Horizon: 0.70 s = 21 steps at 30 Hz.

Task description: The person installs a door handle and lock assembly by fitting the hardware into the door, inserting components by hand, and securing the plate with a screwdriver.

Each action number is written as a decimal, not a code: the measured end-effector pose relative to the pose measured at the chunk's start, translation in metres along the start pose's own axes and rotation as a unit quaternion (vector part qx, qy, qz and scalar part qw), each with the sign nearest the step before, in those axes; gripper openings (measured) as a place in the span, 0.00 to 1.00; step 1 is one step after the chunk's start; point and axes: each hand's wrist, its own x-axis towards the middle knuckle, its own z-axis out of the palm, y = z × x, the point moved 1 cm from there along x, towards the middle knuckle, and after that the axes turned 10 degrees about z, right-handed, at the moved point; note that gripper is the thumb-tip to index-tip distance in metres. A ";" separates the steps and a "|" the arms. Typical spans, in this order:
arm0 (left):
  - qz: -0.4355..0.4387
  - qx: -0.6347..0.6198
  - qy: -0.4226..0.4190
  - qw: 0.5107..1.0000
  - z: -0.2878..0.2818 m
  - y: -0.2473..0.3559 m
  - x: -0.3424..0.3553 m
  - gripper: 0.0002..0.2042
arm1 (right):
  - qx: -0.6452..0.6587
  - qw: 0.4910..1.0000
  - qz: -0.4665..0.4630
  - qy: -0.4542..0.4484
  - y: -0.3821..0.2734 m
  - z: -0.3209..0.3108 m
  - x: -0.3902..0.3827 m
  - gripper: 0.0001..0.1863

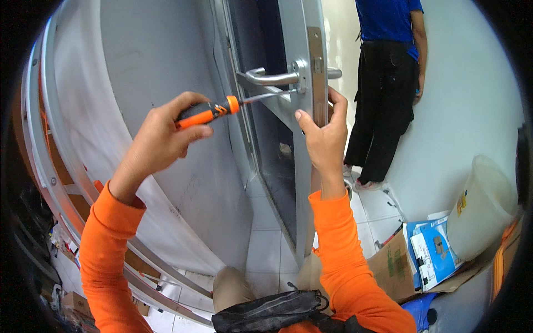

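Observation:
My left hand (162, 133) is closed round the black and orange handle of a screwdriver (217, 110). Its metal shaft points right, and the tip meets the door handle's plate just under the silver lever handle (275, 76). On the other side of the grey metal door (305, 161), my right hand (326, 133) grips the door's edge, thumb on the near face and fingers round the far side. A lock faceplate (317, 66) is set into that edge above my right hand. The screw under the tip is too small to make out.
A person in a blue shirt and black trousers (386, 94) stands beyond the door at right. A translucent bin (480, 211), a cardboard box (395, 266) and blue folders (436, 250) stand at lower right. Curved metal rails (61, 144) run along the left. A black bag (272, 311) hangs at my waist.

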 end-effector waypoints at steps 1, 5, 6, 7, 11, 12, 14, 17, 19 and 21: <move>0.086 0.073 0.010 0.994 0.001 0.004 -0.004 0.22 | 0.011 1.000 0.019 -0.003 0.000 0.000 0.000 0.32; 0.058 0.012 -0.017 0.998 0.002 0.034 -0.016 0.24 | 0.018 0.999 0.037 -0.005 -0.003 -0.004 -0.001 0.32; 0.042 -0.045 0.006 0.998 0.002 0.025 -0.016 0.26 | -0.004 1.000 0.022 0.003 -0.003 -0.003 -0.002 0.32; 0.028 -0.101 0.032 0.994 0.001 0.017 -0.015 0.28 | -0.003 1.000 0.017 -0.002 -0.002 -0.001 -0.001 0.32; -0.017 -0.262 -0.024 0.965 -0.009 0.002 -0.010 0.33 | -0.005 1.000 -0.011 0.005 -0.001 0.000 -0.001 0.32; -0.042 -0.326 -0.036 0.944 -0.008 -0.004 -0.007 0.35 | 0.001 1.000 -0.010 0.013 0.001 -0.001 -0.001 0.32; -0.073 -0.428 -0.041 0.900 -0.002 -0.006 -0.006 0.36 | -0.004 1.000 -0.003 0.025 0.000 0.001 -0.003 0.33; -0.168 -0.454 -0.164 0.860 -0.007 -0.015 0.000 0.30 | 0.002 0.999 0.034 0.007 0.002 0.003 -0.002 0.32; -0.165 -0.379 -0.163 0.896 -0.002 -0.005 0.004 0.26 | 0.000 1.000 0.026 0.008 0.003 0.002 -0.002 0.32; -0.161 -0.294 -0.159 0.929 0.003 -0.007 0.005 0.22 | 0.006 1.000 0.017 0.008 0.002 0.004 -0.003 0.32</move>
